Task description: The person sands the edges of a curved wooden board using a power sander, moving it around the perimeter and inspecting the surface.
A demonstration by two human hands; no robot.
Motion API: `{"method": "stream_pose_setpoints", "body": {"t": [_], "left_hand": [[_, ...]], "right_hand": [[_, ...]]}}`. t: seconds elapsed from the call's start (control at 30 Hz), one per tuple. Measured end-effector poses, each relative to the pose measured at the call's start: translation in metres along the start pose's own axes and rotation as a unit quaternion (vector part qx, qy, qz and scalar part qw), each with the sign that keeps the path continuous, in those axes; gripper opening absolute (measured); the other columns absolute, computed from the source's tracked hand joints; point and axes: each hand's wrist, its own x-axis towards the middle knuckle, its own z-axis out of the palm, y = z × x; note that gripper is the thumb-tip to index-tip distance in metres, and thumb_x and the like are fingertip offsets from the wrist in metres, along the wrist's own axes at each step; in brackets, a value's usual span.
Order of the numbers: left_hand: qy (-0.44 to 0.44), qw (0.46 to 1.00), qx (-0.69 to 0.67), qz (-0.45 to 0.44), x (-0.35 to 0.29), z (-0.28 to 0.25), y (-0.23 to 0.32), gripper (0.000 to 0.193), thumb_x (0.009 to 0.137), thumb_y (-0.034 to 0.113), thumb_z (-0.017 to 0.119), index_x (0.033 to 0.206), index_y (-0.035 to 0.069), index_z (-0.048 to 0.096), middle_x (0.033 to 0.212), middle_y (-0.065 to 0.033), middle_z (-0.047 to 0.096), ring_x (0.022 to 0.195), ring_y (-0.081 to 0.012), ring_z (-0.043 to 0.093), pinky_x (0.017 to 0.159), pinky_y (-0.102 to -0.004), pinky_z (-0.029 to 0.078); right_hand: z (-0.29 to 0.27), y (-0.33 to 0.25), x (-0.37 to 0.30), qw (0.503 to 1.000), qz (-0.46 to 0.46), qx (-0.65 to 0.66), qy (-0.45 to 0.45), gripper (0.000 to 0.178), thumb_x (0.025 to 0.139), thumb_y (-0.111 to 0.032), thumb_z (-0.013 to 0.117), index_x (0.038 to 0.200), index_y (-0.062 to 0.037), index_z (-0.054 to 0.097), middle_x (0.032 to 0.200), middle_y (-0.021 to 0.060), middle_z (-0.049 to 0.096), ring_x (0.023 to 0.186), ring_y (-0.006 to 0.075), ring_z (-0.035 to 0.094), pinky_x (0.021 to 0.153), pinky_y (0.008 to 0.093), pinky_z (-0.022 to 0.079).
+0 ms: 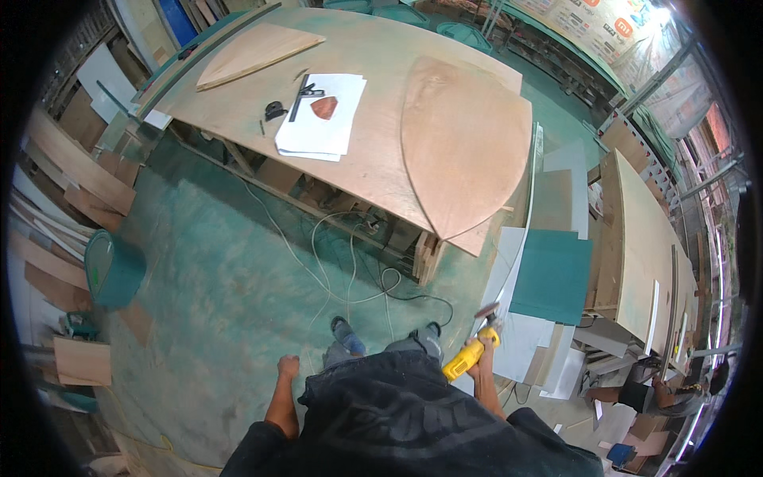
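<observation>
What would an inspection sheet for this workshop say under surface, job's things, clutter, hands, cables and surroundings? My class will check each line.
Surface: wooden worktable, bearing a large shield-shaped wooden panel.
Job's things: yellow angle grinder, off the table.
Clutter: white paper sheets and black tape measure on the tabletop.
Hands: right hand grips the grinder; left hand curled, nothing seen in it.
Cables: white cable loops across the green floor; dark cable runs near the right shoe.
Surroundings: green bin left; teal boards right; another person lower right.
</observation>
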Motion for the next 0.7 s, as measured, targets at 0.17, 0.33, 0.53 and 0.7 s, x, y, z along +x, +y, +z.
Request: {"method": "stream_pose_setpoints", "body": {"t": [0.17,0.33,0.53,0.7], "left_hand": [[0.083,0.954,-0.272,-0.091,0.005,-0.056,0.004,0.029,0.098,0.025,0.058,0.095,0.000,0.072,0.083,-0.0151,0.072,0.076,-0.0298,0.070,0.073,-0.0434,0.054],[0.082,0.996,-0.033,0.025,0.018,-0.034,-0.047,0.035,0.096,0.030,0.061,0.094,-0.001,0.077,0.093,-0.0267,0.076,0.091,-0.0467,0.072,0.081,-0.0523,0.053],[-0.078,0.994,-0.062,0.047,0.002,-0.018,-0.042,0.027,0.098,0.030,0.060,0.094,0.006,0.072,0.085,-0.0200,0.071,0.085,-0.0372,0.074,0.076,-0.0523,0.057],[-0.076,0.995,-0.002,0.067,0.028,-0.051,-0.040,0.025,0.099,0.029,0.060,0.097,0.007,0.071,0.084,-0.0168,0.071,0.080,-0.0339,0.073,0.073,-0.0509,0.057]], "right_hand": [[0.116,0.005,0.021,0.997,-0.025,-0.031,-0.067,0.032,0.089,-0.027,0.071,0.111,-0.0076,0.057,0.093,0.0093,0.066,0.080,0.0275,0.069,0.076,0.0466,0.062],[0.226,0.017,0.020,0.982,-0.043,-0.073,-0.171,0.042,0.084,-0.024,0.073,0.118,-0.0062,0.057,0.096,0.0104,0.067,0.085,0.0261,0.070,0.081,0.0441,0.063],[0.316,0.043,0.034,0.955,-0.057,-0.172,-0.237,0.041,0.088,-0.023,0.072,0.119,0.0009,0.062,0.100,0.0130,0.072,0.090,0.0247,0.074,0.082,0.0407,0.063],[0.410,0.063,0.080,0.959,-0.108,-0.208,-0.160,0.026,0.092,-0.023,0.074,0.106,-0.0035,0.063,0.086,0.0091,0.069,0.069,0.0225,0.072,0.062,0.0358,0.060]]}}
